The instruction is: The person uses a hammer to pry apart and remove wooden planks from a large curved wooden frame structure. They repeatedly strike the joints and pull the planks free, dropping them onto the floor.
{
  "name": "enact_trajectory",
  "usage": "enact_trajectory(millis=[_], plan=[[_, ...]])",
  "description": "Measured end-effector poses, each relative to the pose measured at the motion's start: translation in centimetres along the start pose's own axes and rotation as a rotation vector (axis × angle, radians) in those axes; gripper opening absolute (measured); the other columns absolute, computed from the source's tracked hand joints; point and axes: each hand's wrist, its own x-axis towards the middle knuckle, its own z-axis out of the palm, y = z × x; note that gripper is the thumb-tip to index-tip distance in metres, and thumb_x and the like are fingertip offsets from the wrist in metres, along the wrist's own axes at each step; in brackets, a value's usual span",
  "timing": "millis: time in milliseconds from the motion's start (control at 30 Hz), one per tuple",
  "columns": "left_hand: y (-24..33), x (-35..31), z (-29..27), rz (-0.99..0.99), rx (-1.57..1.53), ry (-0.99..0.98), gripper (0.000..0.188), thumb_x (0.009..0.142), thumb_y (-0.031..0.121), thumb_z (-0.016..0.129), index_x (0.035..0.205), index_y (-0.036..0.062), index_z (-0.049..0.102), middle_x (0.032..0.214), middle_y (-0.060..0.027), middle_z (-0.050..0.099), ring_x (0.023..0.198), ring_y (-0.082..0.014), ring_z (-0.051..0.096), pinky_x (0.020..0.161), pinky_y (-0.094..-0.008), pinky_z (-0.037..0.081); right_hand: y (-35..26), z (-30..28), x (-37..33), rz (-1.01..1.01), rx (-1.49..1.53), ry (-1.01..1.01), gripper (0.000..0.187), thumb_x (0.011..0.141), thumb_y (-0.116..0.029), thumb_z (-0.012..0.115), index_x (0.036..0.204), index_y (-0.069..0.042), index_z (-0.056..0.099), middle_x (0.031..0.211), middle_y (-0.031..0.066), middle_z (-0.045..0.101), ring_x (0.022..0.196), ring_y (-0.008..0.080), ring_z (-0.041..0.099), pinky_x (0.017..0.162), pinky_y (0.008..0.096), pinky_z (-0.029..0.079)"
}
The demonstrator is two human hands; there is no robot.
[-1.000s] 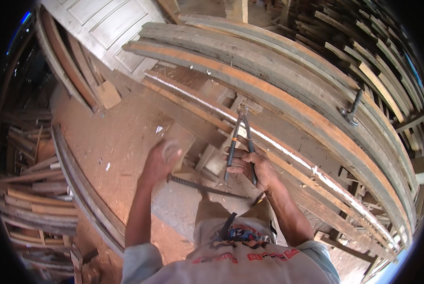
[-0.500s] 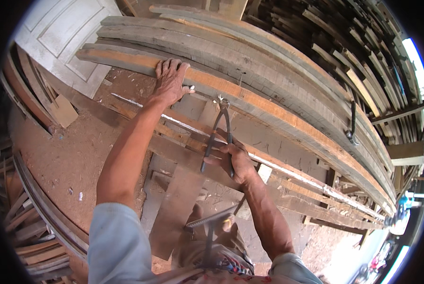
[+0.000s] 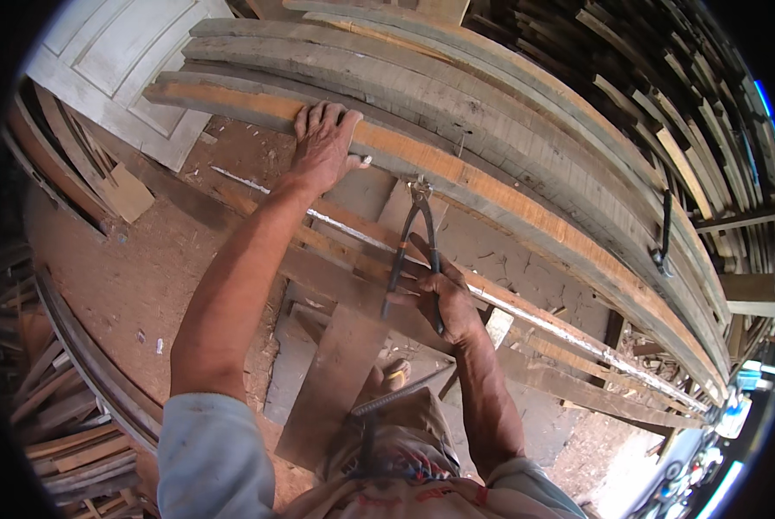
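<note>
One pair of pincers (image 3: 420,201), head by the near side of the beam (image 3: 491,188), handles spread in the grasp of the right hand (image 3: 445,300). One left hand (image 3: 322,145), laid over the beam farther left — clenched or resting, cannot tell. Step, apparently: placing the bite — next calls for steady aim, then a squeeze.

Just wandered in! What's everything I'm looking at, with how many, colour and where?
pincers: one, dark, in the right hand
near beam: one, orange and grey, under the left hand
other beams: several, mostly grey, beyond it
hammer: one, dark, on the beams, right
white-streaked strip: one, crossing below the pincers' head
door: one, white, upper left
stacked wood: many, brown and grey, lower left
sleeves: two, pale blue-grey, bottom
left hand: one, bare, on the near beam
right hand: one, bare, lower centre
</note>
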Motion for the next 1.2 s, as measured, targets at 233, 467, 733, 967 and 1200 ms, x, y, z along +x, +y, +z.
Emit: enact_trajectory(millis=[233,467,733,967,1200], plan=[[0.8,0.2,-0.6,-0.031,-0.007,-0.040,0.082,0.071,0.036,0.092,0.138,0.0140,0.049,0.139,-0.0131,0.048,0.140,-0.0346,0.037,0.120,-0.0557,0.020,0.1,-0.1,0.4,0.008,0.125,-0.019,0.077,0.089,-0.002,0.042,0.163,-0.001,0.018,0.160,0.0263,0.032,0.139,0.0431,0.046,0.104,0.0524,0.052],[0.9,0.2,-0.3,-0.042,0.042,-0.064,0.083,0.073,0.036,0.090,0.141,0.0145,0.048,0.142,-0.0137,0.048,0.141,-0.0350,0.036,0.120,-0.0554,0.020,1.3,0.8,1.0,-0.001,0.152,0.045,0.075,0.091,-0.005,0.046,0.162,-0.004,0.021,0.147,0.0225,0.050,0.129,0.0375,0.057,0.103,0.0510,0.052],[0.6,0.3,-0.5,-0.049,0.094,-0.135,0.084,0.080,0.038,0.085,0.147,0.0140,0.041,0.148,-0.0168,0.043,0.143,-0.0385,0.033,0.118,-0.0569,0.020,2.6,5.4,2.9,0.006,0.467,0.126,0.028,0.099,-0.015,0.046,0.121,0.000,0.055,0.096,0.0106,0.063,0.086,0.0235,0.064,0.078,0.0361,0.057],[0.2,0.8,-1.9,0.004,0.100,-0.239,0.072,0.089,0.031,0.078,0.148,0.0154,0.040,0.147,-0.0156,0.043,0.142,-0.0379,0.034,0.115,-0.0563,0.025,5.9,11.1,7.7,-0.226,0.620,0.261,0.010,0.101,-0.017,0.050,0.101,-0.008,0.052,0.083,0.0035,0.051,0.069,0.0148,0.047,0.063,0.0336,0.044],[-0.5,1.1,-1.7,0.077,0.033,-0.254,0.062,0.093,0.025,0.073,0.146,0.0149,0.043,0.144,-0.0153,0.047,0.140,-0.0352,0.038,0.109,-0.0556,0.030,8.6,15.3,5.8,-0.291,0.650,0.302,0.013,0.099,-0.020,0.056,0.103,-0.008,0.052,0.080,0.0035,0.050,0.072,0.0179,0.050,0.069,0.0361,0.047]])
